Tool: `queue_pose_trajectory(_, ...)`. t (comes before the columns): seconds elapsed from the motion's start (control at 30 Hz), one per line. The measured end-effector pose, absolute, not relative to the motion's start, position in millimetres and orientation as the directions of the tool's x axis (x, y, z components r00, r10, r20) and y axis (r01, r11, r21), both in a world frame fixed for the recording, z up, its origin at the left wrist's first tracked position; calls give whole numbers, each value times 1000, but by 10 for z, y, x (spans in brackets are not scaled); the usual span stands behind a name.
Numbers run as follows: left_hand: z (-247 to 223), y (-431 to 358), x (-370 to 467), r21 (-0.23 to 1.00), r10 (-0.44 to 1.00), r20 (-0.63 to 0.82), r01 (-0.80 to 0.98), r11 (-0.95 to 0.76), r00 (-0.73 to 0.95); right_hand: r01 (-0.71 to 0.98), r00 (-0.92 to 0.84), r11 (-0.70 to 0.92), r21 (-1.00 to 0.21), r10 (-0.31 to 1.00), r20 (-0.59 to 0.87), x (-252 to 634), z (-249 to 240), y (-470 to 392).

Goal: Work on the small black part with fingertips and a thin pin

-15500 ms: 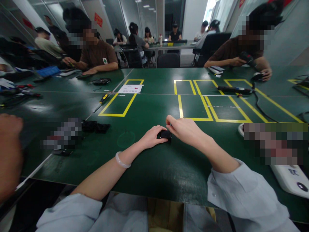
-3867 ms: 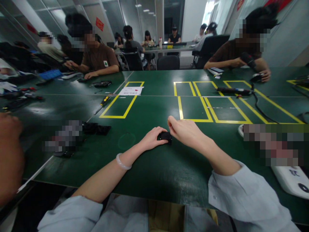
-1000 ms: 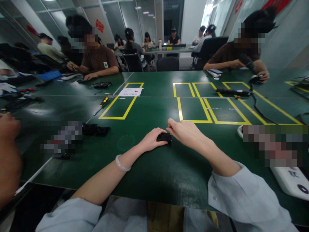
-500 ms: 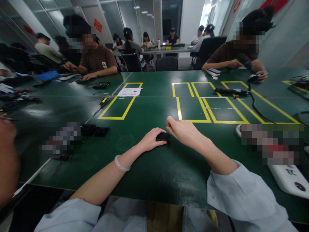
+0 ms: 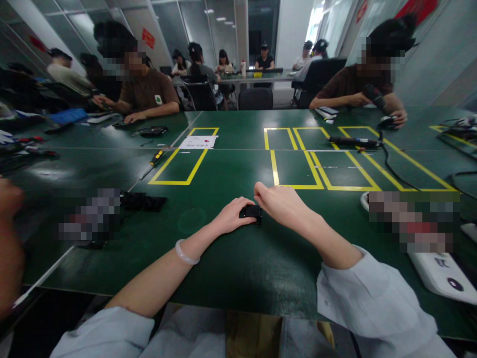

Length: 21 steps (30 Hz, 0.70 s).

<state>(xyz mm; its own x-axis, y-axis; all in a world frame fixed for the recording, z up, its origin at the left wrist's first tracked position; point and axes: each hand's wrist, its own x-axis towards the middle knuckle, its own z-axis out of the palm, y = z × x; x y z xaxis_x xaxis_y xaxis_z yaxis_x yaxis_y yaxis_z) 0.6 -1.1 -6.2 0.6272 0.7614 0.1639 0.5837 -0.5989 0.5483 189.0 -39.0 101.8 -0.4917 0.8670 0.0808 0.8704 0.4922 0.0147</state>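
Black device (image 5: 252, 213), small and boxy, low over the near part of the green bench (image 5: 231, 268), between both hands of the wearer; whether touching the surface, cannot tell. Held from its left by the left grip (image 5: 231, 217), closed around it, with thumb along the near side and fingers over the far side. Just beside its right end, the right grip (image 5: 283, 203), with fingers curled in toward the palm; underside hidden, so cannot tell whether pinching anything or touching the device. On the left wrist, a pale bracelet (image 5: 186, 252); on both arms, light grey-blue sleeves (image 5: 372, 298) pushed back.

Farther left on the bench, a crumpled-looking black bundle (image 5: 143, 201), next to a pixelated object (image 5: 93, 214). Beyond, a screwdriver (image 5: 157, 158) with yellow and black handle, lying aslant near a yellow tape outline (image 5: 169, 183); across the outline's far part, a white sheet of paper (image 5: 198, 142). To the right, more tape outlines (image 5: 300, 187), with a black rod-shaped tool (image 5: 356, 142) and its cable lying across some. At the near right, a white case (image 5: 443, 278), partly pixelated. At the left edge, another person's forearm (image 5: 9, 253). Across the bench, two seated people in brown shirts, left (image 5: 147, 92) and right (image 5: 350, 82).
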Motion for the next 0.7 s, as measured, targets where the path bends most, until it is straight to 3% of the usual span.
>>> queue_pose_trajectory(0.7, -80, -3, -13, 548, 754, 182, 572, -610, 631, 877, -475, 480, -10, 871, 123, 1928, 989, -388)
